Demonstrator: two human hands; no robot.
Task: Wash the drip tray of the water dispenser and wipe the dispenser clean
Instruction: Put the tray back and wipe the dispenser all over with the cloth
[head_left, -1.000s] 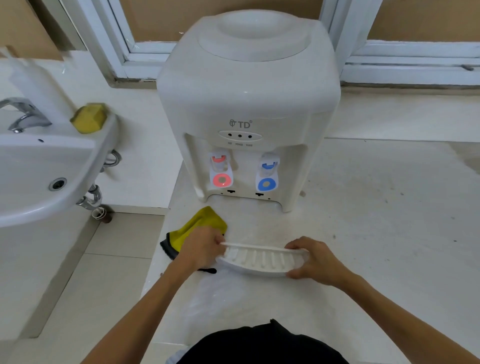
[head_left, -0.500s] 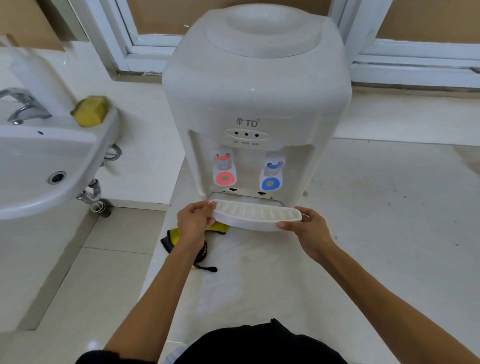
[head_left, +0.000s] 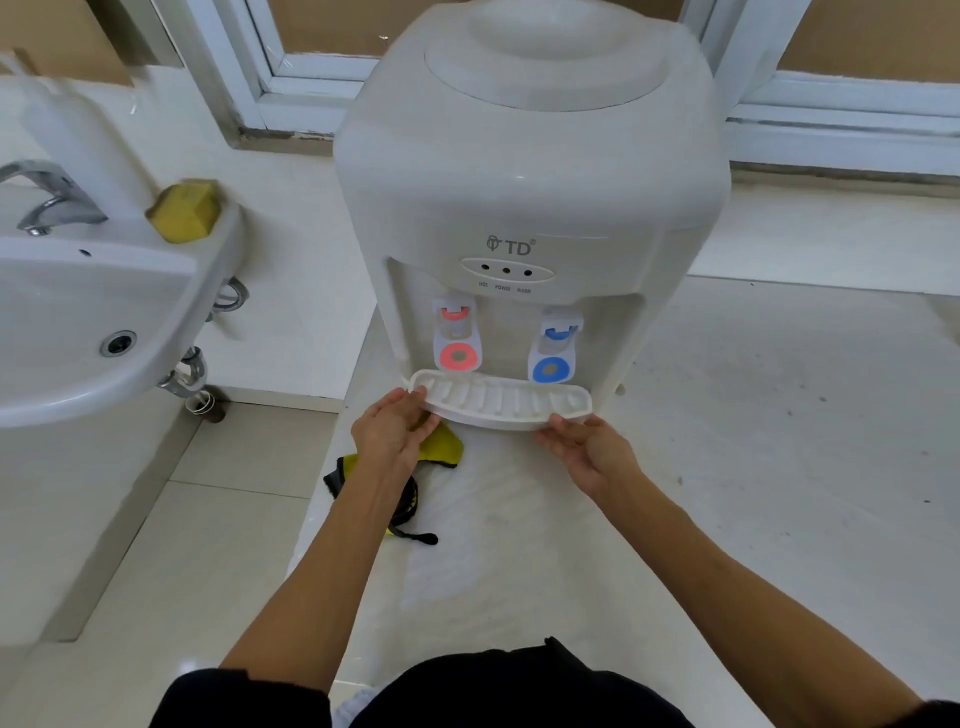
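A white tabletop water dispenser (head_left: 530, 171) stands on a pale stone ledge, with a red tap on the left and a blue tap on the right. The white ribbed drip tray (head_left: 501, 402) sits at the dispenser's base, just under the taps. My left hand (head_left: 392, 431) holds the tray's left end, thumb on its rim. My right hand (head_left: 587, 449) touches the tray's right front edge with its fingers fairly straight. A yellow and black cloth (head_left: 441, 449) lies on the ledge, partly hidden under my left hand and forearm.
A white wash basin (head_left: 78, 332) with a chrome tap (head_left: 49, 200) hangs at the left, a yellow sponge (head_left: 183, 210) on its rim. White window frames (head_left: 280, 78) run behind the dispenser. The ledge (head_left: 779, 441) stretches to the right; tiled floor lies lower left.
Both hands carried the drip tray from the ledge in front of me forward to the dispenser's base, where it now sits under the taps. The cloth stayed in place.
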